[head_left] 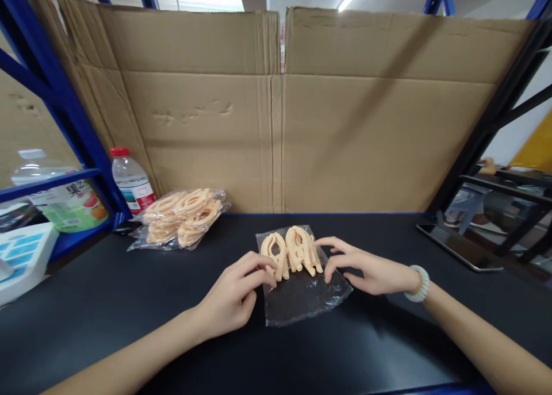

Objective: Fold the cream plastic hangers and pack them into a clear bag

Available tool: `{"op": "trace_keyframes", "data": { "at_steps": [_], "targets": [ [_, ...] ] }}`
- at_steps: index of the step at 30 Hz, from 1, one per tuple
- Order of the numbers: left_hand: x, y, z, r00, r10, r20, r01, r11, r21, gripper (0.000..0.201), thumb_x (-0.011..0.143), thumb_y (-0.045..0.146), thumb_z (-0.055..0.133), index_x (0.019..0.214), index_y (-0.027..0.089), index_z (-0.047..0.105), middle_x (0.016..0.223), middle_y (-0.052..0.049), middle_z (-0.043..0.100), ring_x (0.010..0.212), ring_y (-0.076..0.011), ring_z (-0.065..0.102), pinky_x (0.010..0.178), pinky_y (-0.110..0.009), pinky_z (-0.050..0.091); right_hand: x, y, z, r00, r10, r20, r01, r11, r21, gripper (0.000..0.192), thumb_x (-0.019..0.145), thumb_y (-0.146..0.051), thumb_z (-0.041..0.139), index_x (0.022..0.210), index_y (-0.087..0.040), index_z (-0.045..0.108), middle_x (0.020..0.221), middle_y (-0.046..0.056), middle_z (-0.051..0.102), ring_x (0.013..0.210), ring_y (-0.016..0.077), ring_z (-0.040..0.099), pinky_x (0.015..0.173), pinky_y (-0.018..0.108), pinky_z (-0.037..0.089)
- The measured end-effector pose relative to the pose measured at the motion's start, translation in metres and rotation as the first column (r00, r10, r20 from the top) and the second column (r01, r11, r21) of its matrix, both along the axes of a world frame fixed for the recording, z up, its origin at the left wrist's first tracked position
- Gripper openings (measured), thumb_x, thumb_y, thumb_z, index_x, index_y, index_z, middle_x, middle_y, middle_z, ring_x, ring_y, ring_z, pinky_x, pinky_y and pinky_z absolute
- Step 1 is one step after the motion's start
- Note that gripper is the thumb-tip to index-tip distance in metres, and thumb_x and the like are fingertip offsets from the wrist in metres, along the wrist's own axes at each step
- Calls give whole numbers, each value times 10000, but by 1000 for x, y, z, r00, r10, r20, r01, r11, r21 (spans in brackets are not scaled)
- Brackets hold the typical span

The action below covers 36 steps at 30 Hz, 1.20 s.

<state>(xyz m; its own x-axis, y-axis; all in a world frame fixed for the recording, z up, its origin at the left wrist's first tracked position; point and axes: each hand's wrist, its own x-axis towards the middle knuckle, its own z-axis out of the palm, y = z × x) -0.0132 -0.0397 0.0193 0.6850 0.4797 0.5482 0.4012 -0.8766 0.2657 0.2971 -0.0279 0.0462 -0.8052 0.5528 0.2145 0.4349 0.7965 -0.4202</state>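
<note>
Two stacks of beige looped plastic pieces, which look like folded hangers point(301, 248), lie side by side in a clear plastic bag point(297, 306) on the dark table. The bag's flat, unfilled end points toward me. From the left, my left hand point(237, 291) rests its bent fingertips on the lower edge of the left stack, its thumb apart. My right hand point(362, 268) wears a pale beaded bracelet point(418, 284). Its fingers are spread, the index fingertip at the right stack's edge and the others above the bag's right side. Neither hand is closed around anything.
More bagged beige pieces point(183, 218) are piled at the back left, beside a red-capped bottle point(131, 182). A phone point(457, 247) lies at the right. Cardboard point(194, 125) walls the back. A large jug point(64, 199) and a white-and-blue object point(26, 257) are far left.
</note>
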Motion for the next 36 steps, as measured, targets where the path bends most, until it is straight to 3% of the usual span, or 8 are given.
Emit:
{"op": "trace_keyframes", "data": {
  "at_steps": [3,8,12,16,18,21,28,36],
  "targets": [
    [-6,-2,6,988,-69,-135,61,996,-66,371,695,-12,445,956,208,589,1042,-71,558,961,-192,546,828,-312,484,4,-1,-4,999,-21,38,23,999,-35,421,760,57,471,1018,-229,643,1456,51,310,1377,222,277,1099,440,306],
    [-9,3,7,962,-82,-261,85,996,-2,195,799,113,558,961,212,602,1004,-71,560,900,-198,540,795,-323,468,4,7,-14,995,-95,-43,93,995,-48,65,815,-139,646,837,-198,666,1389,72,392,1297,245,384,1059,432,354],
    [-9,6,-2,980,-91,-179,90,996,-16,83,854,126,537,849,196,583,980,-65,589,854,-175,546,752,-297,452,2,13,-19,977,-133,-168,115,987,-116,162,824,-292,686,729,-170,638,1239,90,500,1142,222,504,954,388,428],
    [-7,4,-6,998,-51,49,59,981,-184,118,835,93,512,760,184,515,881,-49,620,787,-149,569,712,-268,458,0,13,-22,937,-217,-274,155,961,-231,257,852,-336,651,685,-161,564,958,61,603,881,163,585,832,336,459],
    [-5,3,-7,985,49,163,4,950,-312,144,827,105,511,716,187,472,782,-24,618,711,-133,576,668,-252,461,-2,12,-24,909,-286,-304,171,919,-355,292,862,-372,630,681,-165,531,842,45,618,773,149,581,746,312,468],
    [-2,3,-10,933,251,256,-75,835,-545,173,817,156,534,692,196,421,689,11,594,644,-121,584,628,-240,466,-9,9,-28,850,-406,-335,174,818,-548,301,842,-412,643,715,-165,527,792,43,639,747,149,589,703,298,471],
    [-1,13,-17,829,449,334,22,571,-821,209,770,252,571,739,213,368,598,34,613,532,-119,581,531,-237,475,-25,7,-41,719,-606,-340,228,668,-708,375,762,-483,686,739,-184,461,627,-10,603,527,95,508,497,229,402],
    [-2,13,-17,859,440,262,-48,578,-814,172,798,231,529,768,216,360,576,49,605,493,-103,549,479,-210,453,-29,6,-50,649,-634,-421,195,674,-713,372,820,-439,623,914,-235,326,577,-66,575,458,91,474,464,215,374]
  ]
}}
